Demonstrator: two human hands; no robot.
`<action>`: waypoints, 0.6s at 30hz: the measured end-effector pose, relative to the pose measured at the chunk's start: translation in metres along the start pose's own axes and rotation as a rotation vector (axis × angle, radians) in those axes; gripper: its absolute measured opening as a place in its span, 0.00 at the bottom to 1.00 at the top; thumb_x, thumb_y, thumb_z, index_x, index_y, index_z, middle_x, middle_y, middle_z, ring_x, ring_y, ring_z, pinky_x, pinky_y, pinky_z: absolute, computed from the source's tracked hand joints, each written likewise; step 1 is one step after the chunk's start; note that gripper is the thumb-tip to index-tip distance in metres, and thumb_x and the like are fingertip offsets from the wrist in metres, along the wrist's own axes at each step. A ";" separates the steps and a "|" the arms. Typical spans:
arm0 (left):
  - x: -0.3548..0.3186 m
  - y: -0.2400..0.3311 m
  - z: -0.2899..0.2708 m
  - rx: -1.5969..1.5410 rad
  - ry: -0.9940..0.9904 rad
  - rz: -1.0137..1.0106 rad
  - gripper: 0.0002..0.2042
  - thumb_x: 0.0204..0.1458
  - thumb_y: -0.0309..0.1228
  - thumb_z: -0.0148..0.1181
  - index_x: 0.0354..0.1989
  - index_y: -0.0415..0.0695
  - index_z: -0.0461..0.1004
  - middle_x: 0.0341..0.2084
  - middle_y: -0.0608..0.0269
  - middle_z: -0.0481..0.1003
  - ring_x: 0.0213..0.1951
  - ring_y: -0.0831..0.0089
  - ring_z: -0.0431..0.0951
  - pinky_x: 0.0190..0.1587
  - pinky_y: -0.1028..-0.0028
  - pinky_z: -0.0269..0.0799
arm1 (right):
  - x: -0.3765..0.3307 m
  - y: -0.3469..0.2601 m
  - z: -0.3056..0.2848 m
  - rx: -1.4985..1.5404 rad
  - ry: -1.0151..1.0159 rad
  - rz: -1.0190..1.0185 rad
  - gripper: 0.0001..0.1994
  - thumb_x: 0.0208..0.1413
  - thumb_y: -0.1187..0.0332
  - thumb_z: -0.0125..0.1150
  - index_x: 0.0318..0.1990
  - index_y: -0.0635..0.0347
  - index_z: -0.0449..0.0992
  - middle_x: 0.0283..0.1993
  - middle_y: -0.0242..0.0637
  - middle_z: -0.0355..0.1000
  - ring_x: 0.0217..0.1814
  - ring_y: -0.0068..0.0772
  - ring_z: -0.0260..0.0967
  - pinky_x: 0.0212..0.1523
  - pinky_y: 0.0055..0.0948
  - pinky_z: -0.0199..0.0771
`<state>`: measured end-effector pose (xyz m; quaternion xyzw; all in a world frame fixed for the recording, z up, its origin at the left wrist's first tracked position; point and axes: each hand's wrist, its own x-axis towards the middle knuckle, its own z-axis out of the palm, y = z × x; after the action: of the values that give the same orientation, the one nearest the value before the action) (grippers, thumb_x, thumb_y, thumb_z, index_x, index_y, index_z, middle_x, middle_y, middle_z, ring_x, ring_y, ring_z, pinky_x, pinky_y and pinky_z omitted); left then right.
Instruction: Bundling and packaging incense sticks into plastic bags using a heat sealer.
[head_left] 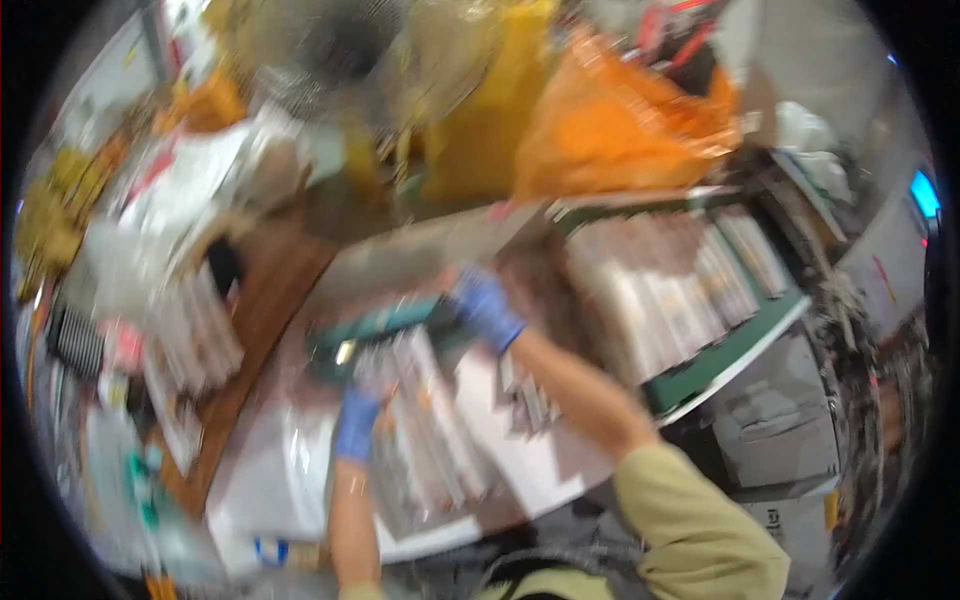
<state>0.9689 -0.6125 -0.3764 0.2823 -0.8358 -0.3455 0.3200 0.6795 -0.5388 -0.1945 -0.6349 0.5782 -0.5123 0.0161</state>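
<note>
- Right hand (486, 308), blue glove, fingers curled over the end of a dark green bar-like tool (385, 325) lying across the bench (400, 262); looks closed on it, tho blur makes the grip hard to confirm.
- Left hand (356, 424), blue glove too, pressed on a stack of silvery packets (425, 440) just below the bar; can't tell if it grips or only rests flat.
- Packets sit mid-bench, on white sheets (520, 455), right in front of the person.
- Handling, my guess: packets light, thin, slick film, prob. slide apart easily; best held flat by the edges. Bar seems stiff, heavier; take by its ends.
- Around: more packets in a green-rimmed tray (745, 345) to the right, orange bag (620, 125) & yellow bag (490, 110) behind, loose clutter on the left crowding the bench edge.
</note>
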 end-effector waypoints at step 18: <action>-0.037 0.118 -0.019 -0.643 -0.016 -0.619 0.16 0.34 0.26 0.66 0.34 0.41 0.70 0.23 0.71 0.70 0.25 0.79 0.69 0.29 0.78 0.67 | -0.014 -0.027 -0.054 0.521 0.082 0.613 0.23 0.49 0.64 0.59 0.52 0.61 0.64 0.38 0.35 0.69 0.37 0.23 0.65 0.39 0.22 0.67</action>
<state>0.9772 -0.5233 -0.2888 0.4027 -0.5645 -0.6694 0.2664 0.6651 -0.4884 -0.1607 -0.3869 0.5917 -0.6379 0.3053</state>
